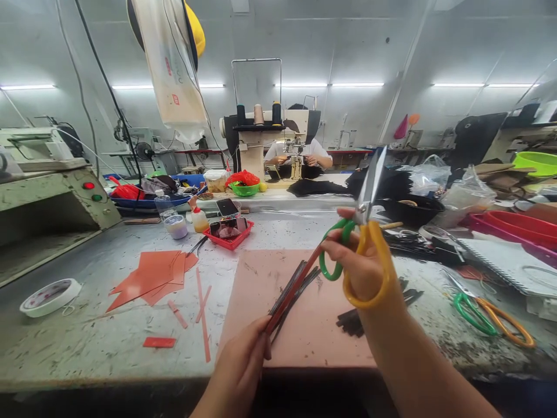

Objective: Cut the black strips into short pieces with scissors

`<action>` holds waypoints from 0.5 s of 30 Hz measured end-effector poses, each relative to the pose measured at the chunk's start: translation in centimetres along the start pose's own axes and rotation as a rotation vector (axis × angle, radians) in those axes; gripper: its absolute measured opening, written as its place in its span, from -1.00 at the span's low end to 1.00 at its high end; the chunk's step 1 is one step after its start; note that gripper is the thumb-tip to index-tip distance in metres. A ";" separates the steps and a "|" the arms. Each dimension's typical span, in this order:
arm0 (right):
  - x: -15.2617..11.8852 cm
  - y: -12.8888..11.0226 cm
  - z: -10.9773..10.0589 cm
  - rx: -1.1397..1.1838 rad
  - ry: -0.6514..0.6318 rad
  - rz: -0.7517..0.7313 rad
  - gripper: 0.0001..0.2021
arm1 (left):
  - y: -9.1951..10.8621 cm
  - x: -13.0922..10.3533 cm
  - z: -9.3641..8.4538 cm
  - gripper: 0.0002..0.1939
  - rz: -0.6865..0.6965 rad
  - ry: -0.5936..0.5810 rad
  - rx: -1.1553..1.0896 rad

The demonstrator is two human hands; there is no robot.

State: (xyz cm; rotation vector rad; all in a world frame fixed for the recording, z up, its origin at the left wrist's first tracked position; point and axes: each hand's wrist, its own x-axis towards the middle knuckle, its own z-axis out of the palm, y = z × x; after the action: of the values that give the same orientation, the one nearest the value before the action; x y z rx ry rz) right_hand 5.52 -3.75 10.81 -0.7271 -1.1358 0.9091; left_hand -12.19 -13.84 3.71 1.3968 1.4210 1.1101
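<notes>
My left hand (241,357), low in the middle, pinches the lower end of a long dark-red strip (296,290). The strip slants up to my right hand (368,270), whose thumb and fingers close near its upper end. Scissors (369,194) with one green and one yellow-orange handle hang in that same hand, blades pointing up. Beneath the strip, thin black strips (289,287) lie on a pink mat (252,278). More short black strips (350,322) rest below my right wrist. Exactly how the right fingertips grip the strip is partly hidden.
Orange-red sheets (152,276) and narrow cut strips (203,322) lie at left, near a tape roll (50,297). A red basket (230,237) holds phones. Second scissors (491,316) and a notebook (509,270) are at right. Across the table, a person (317,154) sits behind a sewing machine (256,145).
</notes>
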 end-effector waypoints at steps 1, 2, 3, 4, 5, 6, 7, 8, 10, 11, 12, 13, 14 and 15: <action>0.7 -0.4 -0.4 -0.015 0.029 -0.035 -0.56 | -0.1 0.0 -0.1 -0.59 -0.004 -0.008 -0.002; 1.4 -0.8 -0.7 -0.027 0.053 -0.067 -0.55 | -0.1 0.0 -0.1 -0.59 -0.009 -0.014 0.002; 1.9 -1.2 -0.9 -0.037 0.073 -0.094 -0.55 | -0.1 0.0 -0.2 -0.60 -0.010 -0.024 0.012; 2.4 -1.6 -1.1 -0.041 0.092 -0.118 -0.55 | 0.0 0.0 -0.2 -0.60 -0.007 -0.041 0.024; 2.8 -2.0 -1.3 -0.041 0.111 -0.137 -0.55 | 0.1 0.1 -0.3 -0.60 -0.004 -0.065 0.037; 3.1 -2.3 -1.5 -0.038 0.135 -0.146 -0.55 | 0.3 0.2 -0.3 -0.60 -0.001 -0.088 0.045; 3.5 -2.7 -1.6 -0.035 0.160 -0.150 -0.55 | 0.4 0.3 -0.4 -0.60 -0.002 -0.110 0.047; 3.8 -3.1 -1.8 -0.032 0.182 -0.150 -0.54 | 0.6 0.4 -0.4 -0.59 -0.007 -0.128 0.043; 4.2 -3.6 -2.0 -0.030 0.209 -0.154 -0.52 | 0.9 0.7 -0.5 -0.59 -0.021 -0.148 0.027; 4.4 -3.8 -2.2 -0.036 0.212 -0.160 -0.52 | 1.0 0.8 -0.6 -0.59 -0.029 -0.156 0.024; 4.6 -3.9 -2.3 -0.043 0.214 -0.171 -0.52 | 1.1 0.9 -0.6 -0.59 -0.038 -0.169 0.027; 4.7 -3.9 -2.5 -0.053 0.214 -0.178 -0.51 | 1.2 1.1 -0.7 -0.60 -0.051 -0.189 0.034; 4.8 -3.9 -2.6 -0.064 0.219 -0.181 -0.51 | 1.3 1.2 -0.7 -0.60 -0.072 -0.207 0.041; 4.9 -3.9 -2.8 -0.074 0.231 -0.182 -0.51 | 1.5 1.4 -0.8 -0.60 -0.106 -0.234 0.041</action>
State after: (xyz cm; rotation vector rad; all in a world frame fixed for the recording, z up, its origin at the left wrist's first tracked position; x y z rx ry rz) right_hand 9.89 -1.28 15.54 -0.7552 -1.0150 0.6155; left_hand -12.61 -12.51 5.41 1.4125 1.3377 0.8248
